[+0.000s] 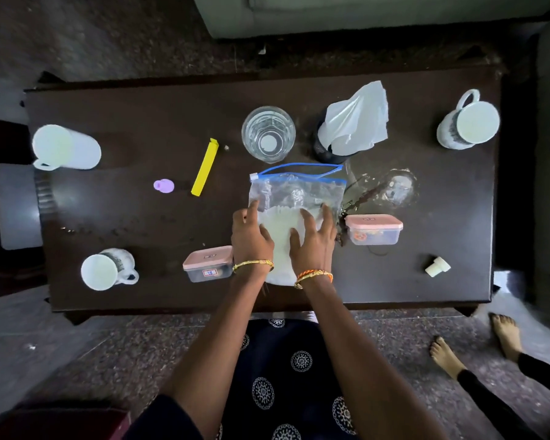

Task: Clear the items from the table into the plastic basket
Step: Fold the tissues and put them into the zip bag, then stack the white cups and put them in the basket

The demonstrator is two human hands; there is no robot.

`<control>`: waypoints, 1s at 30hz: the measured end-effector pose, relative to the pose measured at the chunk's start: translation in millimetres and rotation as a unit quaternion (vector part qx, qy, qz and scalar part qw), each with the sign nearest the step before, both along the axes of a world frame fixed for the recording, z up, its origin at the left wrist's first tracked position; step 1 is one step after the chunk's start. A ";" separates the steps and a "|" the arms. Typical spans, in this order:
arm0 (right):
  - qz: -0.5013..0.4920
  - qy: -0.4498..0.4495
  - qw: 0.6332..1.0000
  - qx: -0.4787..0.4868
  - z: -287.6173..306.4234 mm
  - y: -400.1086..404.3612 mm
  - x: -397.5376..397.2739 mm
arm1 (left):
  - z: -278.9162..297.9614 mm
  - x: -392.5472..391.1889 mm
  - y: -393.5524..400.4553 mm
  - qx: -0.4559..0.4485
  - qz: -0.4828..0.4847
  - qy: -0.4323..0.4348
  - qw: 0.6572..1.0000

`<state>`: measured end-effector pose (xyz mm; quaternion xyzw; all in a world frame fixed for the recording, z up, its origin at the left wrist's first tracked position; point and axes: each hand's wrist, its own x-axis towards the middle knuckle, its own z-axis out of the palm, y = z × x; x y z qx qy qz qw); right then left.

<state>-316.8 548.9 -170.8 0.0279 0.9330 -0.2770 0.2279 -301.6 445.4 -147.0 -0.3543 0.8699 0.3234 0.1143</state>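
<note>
A clear zip bag (296, 192) with a blue seal and white contents lies at the middle of the dark table (140, 122). My left hand (251, 239) rests on the bag's left side, index finger stretched along its edge. My right hand (313, 242) presses flat on the white contents with fingers spread. Around the bag stand a water glass (269, 133), a tissue holder (353, 125), two pink-lidded boxes (207, 263) (373, 228), a yellow bag clip (205, 168) and a small purple piece (163, 185). No basket is plainly in view.
White mugs stand at the far right (467, 122), far left (64, 147) and near left (107, 268). A clear glass dish (391, 188) and a small white plug (438, 266) lie to the right. Another person's bare feet (505, 331) are by the table's near right corner.
</note>
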 end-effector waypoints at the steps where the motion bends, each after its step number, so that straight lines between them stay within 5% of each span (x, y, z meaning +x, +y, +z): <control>1: 0.011 -0.002 1.000 0.004 -0.1 0.6 0.3 | 0.1 4.3 -0.7 0.005 -0.014 -0.019 1.000; 6: 0.028 -0.016 0.999 0.021 7.9 7.5 0.3 | 14.3 26.0 -7.0 0.043 -0.020 -0.027 0.999; 12: -0.025 0.039 0.997 -0.066 49.4 -24.2 4.8 | 54.9 59.0 -38.4 -0.022 0.072 0.126 0.989; 17: -0.004 0.021 0.988 -0.151 69.9 -81.8 20.5 | 68.4 94.2 -87.4 -0.126 0.220 0.210 0.944; 20: 0.006 -0.027 0.983 -0.183 76.6 -126.2 32.4 | 64.6 115.1 -124.8 -0.156 0.384 0.151 0.897; 22: 0.025 -0.059 0.979 -0.196 79.5 -161.9 41.2 | 58.8 129.0 -155.1 -0.100 0.505 0.055 0.856; 25: 0.033 -0.097 0.974 -0.203 79.6 -217.7 47.6 | 42.9 144.9 -192.2 0.131 0.588 -0.084 0.794; 28: 0.128 -0.196 0.963 -0.134 65.4 -261.5 53.6 | 32.7 147.7 -209.0 0.370 0.575 -0.120 0.720; 30: 0.208 -0.261 0.941 -0.063 53.2 -276.6 67.4 | 22.1 151.3 -213.4 0.395 0.571 -0.093 0.714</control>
